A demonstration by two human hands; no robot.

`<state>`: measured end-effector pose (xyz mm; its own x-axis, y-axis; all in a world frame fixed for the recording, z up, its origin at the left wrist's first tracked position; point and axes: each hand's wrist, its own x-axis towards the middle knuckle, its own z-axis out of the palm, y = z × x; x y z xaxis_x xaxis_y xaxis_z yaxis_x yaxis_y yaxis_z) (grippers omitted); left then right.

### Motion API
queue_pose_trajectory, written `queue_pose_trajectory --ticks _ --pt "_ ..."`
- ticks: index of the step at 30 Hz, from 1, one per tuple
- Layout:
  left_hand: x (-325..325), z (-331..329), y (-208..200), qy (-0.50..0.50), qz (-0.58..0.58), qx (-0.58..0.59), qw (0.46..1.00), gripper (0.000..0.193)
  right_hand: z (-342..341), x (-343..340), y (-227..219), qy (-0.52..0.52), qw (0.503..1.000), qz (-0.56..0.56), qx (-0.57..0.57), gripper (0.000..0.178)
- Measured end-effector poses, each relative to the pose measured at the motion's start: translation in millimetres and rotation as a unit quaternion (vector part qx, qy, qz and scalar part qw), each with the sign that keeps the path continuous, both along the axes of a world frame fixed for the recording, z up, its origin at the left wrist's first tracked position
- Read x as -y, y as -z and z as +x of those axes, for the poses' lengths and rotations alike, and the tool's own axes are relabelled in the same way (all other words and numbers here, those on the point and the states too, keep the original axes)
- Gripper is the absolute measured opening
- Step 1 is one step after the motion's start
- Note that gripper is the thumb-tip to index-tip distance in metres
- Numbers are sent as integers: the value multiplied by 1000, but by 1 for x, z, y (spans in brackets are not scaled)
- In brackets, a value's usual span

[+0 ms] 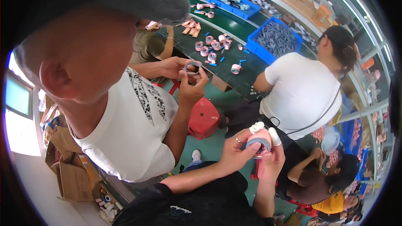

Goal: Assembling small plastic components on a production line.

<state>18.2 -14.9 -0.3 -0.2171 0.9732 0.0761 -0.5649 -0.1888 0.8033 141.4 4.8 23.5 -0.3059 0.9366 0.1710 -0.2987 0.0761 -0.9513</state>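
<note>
While the left hand (235, 150) clasps a pink housing (264, 133), the right hand (271, 162) curls around it. A grey ring (258, 139) edges it.

Assembly workshop: green workbench (232, 52), 1 o'clock; blue parts bin (262, 50), 1–2 o'clock; worker (303, 94), 3 o'clock; cardboard boxes (75, 181), 8 o'clock

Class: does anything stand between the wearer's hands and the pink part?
Nothing visible blocks the way: left hand and right hand both grip the pink part. Only the white covers, one on a finger of each hand, could come between skin and part.
</note>
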Motion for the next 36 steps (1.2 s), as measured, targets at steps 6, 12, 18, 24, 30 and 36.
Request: queue_pose_trajectory --ticks 6,12,18,24,30,36 --pt "-4 19 17 -89 12 15 996 47 -20 5 24 76 995 -8 -58 83" --pt "-5 26 26 -124 45 -35 991 49 -31 2 26 127 988 23 -86 53" --pt "-13 11 33 -37 44 -39 998 49 -9 -8 28 136 990 16 -16 45" --pt "-30 -79 22 13 47 569 821 60 -4 -29 23 113 968 -166 -151 41" --pt "-32 -69 25 119 83 344 928 48 -11 -24 33 77 995 -64 -2 38" --pt "-25 -73 12 158 251 -156 942 98 -32 -6 -19 -5 978 145 150 52"
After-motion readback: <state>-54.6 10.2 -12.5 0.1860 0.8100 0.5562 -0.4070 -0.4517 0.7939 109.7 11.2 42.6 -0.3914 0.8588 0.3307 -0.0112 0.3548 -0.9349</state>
